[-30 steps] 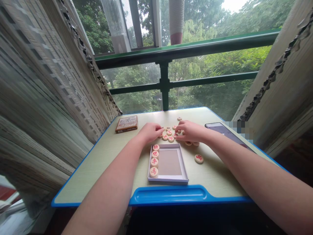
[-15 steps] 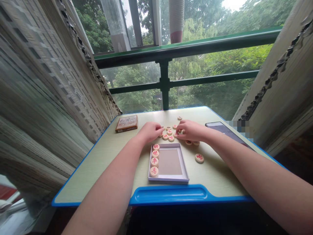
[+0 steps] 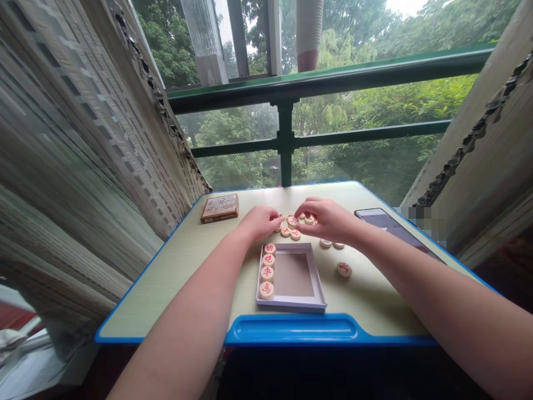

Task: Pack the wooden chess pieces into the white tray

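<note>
Round wooden Chinese chess pieces lie in a loose group on the small table, partly covered by my hands. My right hand (image 3: 327,215) reaches in from the right, thumb and fingertips closed on a red-marked Chinese chess piece (image 3: 292,221). On the left side of the group, my left hand (image 3: 261,222) has its fingers curled together at the pieces; what they hold, if anything, is hidden. Close in front stands a shallow open box (image 3: 318,278). Down its left side runs a column of red-marked pieces (image 3: 267,274), lying face up.
A lone piece (image 3: 343,270) lies right of the box. At the back left rests a closed brown box (image 3: 220,208). A phone or tablet (image 3: 383,225) lies under my right forearm's far side. The table has a blue raised edge (image 3: 295,330); curtains and a green railing (image 3: 285,144) surround it.
My right hand has shifted slightly left and now pinches a red-marked piece. My left hand stays at the group's left side. The whole view has moved a little.
</note>
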Action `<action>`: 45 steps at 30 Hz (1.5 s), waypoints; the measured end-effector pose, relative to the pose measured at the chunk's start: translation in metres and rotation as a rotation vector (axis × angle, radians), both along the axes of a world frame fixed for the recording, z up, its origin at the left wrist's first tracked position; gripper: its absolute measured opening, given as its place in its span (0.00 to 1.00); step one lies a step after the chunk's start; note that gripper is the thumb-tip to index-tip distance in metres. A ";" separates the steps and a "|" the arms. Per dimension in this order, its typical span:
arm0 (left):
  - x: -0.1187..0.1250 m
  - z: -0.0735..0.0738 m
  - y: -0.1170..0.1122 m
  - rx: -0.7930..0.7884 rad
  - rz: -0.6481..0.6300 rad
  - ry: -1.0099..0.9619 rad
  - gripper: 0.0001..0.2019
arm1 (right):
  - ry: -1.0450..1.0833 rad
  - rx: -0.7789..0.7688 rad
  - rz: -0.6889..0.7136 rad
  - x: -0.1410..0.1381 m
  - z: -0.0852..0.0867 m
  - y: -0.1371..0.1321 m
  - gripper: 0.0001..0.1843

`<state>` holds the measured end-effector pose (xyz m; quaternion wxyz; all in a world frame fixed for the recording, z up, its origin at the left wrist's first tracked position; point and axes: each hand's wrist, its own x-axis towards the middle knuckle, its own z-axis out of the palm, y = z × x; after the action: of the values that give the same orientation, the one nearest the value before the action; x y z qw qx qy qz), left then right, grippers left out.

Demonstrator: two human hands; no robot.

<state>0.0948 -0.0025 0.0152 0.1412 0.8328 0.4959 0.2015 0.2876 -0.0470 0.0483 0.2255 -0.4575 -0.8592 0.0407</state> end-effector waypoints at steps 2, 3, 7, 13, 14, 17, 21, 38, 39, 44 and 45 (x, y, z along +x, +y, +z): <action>-0.001 0.001 -0.001 0.007 -0.004 0.011 0.18 | -0.036 -0.020 0.083 -0.008 -0.001 -0.009 0.12; -0.001 0.001 -0.001 0.009 -0.002 0.011 0.17 | -0.064 -0.029 0.111 -0.012 -0.002 -0.013 0.11; -0.002 0.001 0.000 0.020 0.006 0.003 0.16 | -0.146 -0.046 0.192 -0.022 -0.009 -0.022 0.09; -0.001 0.001 0.000 0.023 0.003 0.013 0.17 | -0.184 -0.022 0.201 -0.021 -0.011 -0.022 0.10; -0.001 0.002 0.000 0.019 0.003 0.010 0.17 | -0.192 -0.013 0.195 -0.021 -0.010 -0.022 0.10; -0.001 0.003 -0.001 0.011 0.002 0.003 0.16 | -0.211 0.001 0.173 -0.020 -0.007 -0.021 0.10; 0.000 0.003 -0.002 0.022 0.006 0.006 0.16 | -0.219 -0.008 0.020 -0.006 -0.001 -0.010 0.12; -0.003 0.000 0.001 -0.020 0.000 0.098 0.13 | -0.480 -0.329 -0.236 0.011 0.000 0.005 0.19; -0.003 0.001 0.001 -0.017 -0.013 0.113 0.14 | -0.480 -0.332 -0.233 0.011 0.000 0.005 0.19; -0.005 0.000 0.002 -0.045 -0.044 0.160 0.17 | -0.400 -0.320 -0.230 0.017 0.006 0.008 0.16; -0.005 0.000 0.003 -0.050 -0.041 0.150 0.18 | -0.360 -0.284 -0.248 0.020 0.007 0.011 0.15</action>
<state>0.0895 0.0008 0.0151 0.1281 0.8518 0.4928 0.1231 0.3080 -0.0361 0.0554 0.0059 -0.5865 -0.8084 0.0508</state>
